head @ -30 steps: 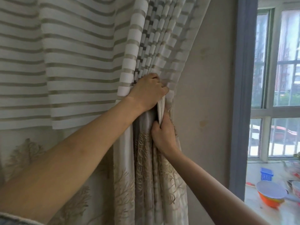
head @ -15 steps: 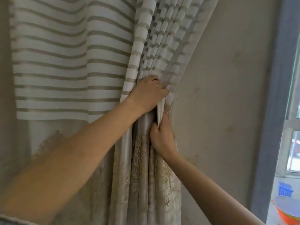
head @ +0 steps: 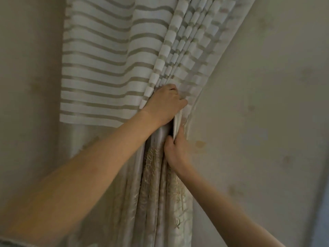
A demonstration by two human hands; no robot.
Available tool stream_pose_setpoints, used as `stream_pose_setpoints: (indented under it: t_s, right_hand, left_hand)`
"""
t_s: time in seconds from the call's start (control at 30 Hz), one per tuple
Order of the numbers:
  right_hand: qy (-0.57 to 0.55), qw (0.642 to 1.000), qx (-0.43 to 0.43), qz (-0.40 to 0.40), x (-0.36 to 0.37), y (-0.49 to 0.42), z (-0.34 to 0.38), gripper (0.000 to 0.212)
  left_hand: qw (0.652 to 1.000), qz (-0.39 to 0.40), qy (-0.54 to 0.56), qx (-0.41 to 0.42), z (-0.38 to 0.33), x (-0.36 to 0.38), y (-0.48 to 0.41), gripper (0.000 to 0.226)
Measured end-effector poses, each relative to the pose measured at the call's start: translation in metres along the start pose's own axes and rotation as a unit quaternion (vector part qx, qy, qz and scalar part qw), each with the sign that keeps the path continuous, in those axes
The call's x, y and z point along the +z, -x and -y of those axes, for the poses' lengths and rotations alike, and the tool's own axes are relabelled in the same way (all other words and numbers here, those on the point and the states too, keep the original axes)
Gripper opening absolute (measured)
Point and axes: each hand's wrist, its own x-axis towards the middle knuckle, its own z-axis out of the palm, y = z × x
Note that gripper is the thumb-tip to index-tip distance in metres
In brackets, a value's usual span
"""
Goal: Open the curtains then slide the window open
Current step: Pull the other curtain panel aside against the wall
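The cream curtain with pale horizontal stripes above and a gold leaf pattern below (head: 106, 72) is gathered into a bunch against the beige wall (head: 258, 104), left of the unseen window. The left hand (head: 164, 105) is closed around the pleats at the gathering point; the right hand (head: 175, 148) is closed on the folds just beneath. The cloth is judged soft, limp and fairly light, likely to slip or spring loose, so it is best held at the bunched waist
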Motion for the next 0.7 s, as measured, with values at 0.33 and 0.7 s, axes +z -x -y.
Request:
stream_pose_setpoints:
  t_s: [0.33,0.7]
  right_hand:
    - [-0.002,0.999,0.001,0.039,0.038,-0.008,0.006,0.064]
    - [0.010,0.995,0.012,0.103,0.092,-0.018,0.024,0.064]
  left_hand:
    - [0.997,-0.046,0.045,-0.034,0.029,0.015,0.036,0.055]
    - [0.997,0.008,0.001,-0.083,0.073,0.018,0.083,0.033]
